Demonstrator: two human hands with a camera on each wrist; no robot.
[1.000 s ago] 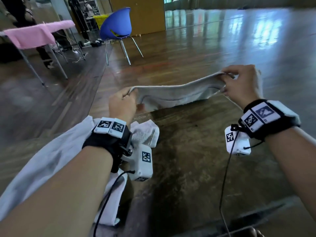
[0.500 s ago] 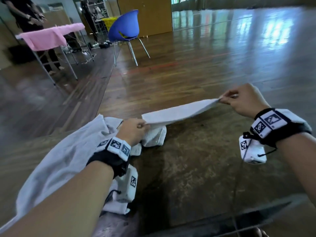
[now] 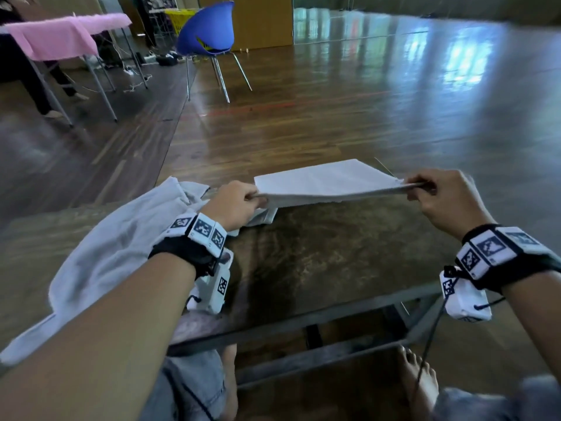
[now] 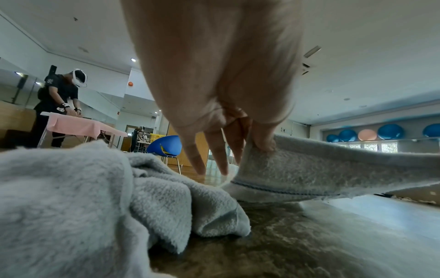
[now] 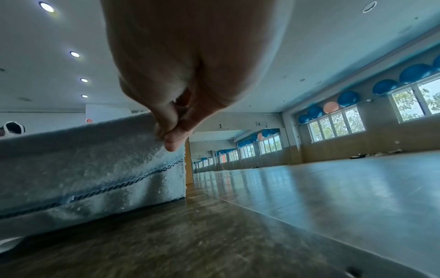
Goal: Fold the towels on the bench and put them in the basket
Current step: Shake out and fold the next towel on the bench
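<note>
We have lowered the towel point(image 3: 324, 180) flat toward the desk point(image 3: 318, 262) — left hand point(image 3: 235, 203) and right hand point(image 3: 446, 197) each pinch a near corner in a tight grip — uneven release may skew the fold.

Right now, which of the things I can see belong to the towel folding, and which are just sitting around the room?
Part of the job:
held towel, pinched by left hand and right hand
crumpled towels
bench

Just lying about:
blue chair
pink-covered table
exercise balls
</note>
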